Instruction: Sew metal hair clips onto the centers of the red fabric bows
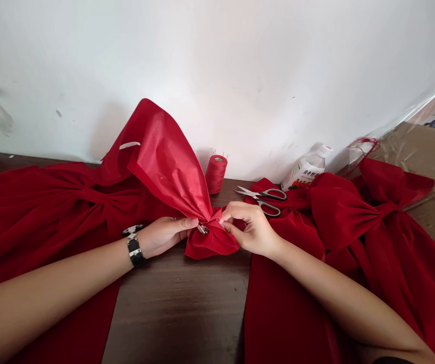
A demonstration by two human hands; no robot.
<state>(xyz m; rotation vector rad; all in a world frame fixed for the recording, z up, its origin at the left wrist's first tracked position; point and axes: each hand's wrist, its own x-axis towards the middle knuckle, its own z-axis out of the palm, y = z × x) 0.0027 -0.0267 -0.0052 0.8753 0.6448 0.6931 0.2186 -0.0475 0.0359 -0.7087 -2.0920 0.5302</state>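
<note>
A red fabric bow [168, 167], gathered at its middle, stands up off the table between my hands. My left hand [166, 233], with a dark band and a watch at its wrist, grips the gathered middle from the left, thumb on top. Just beside that thumb a small metal piece, like a clip or pin [203, 228], shows on the gather; its exact kind is unclear. From the right, my right hand [250, 225] pinches a fold of the same red cloth at the gather, thumb and forefinger together. The lower loop of the bow hangs beneath my fingers.
Behind the bow stands a red thread spool [216, 174] with needles in its top. Scissors [268, 198] lie partly open right of it, near a bottle [306, 167]. Finished-looking red bows [92, 197] spread left and right over the dark table [175, 313]. A white wall rises behind.
</note>
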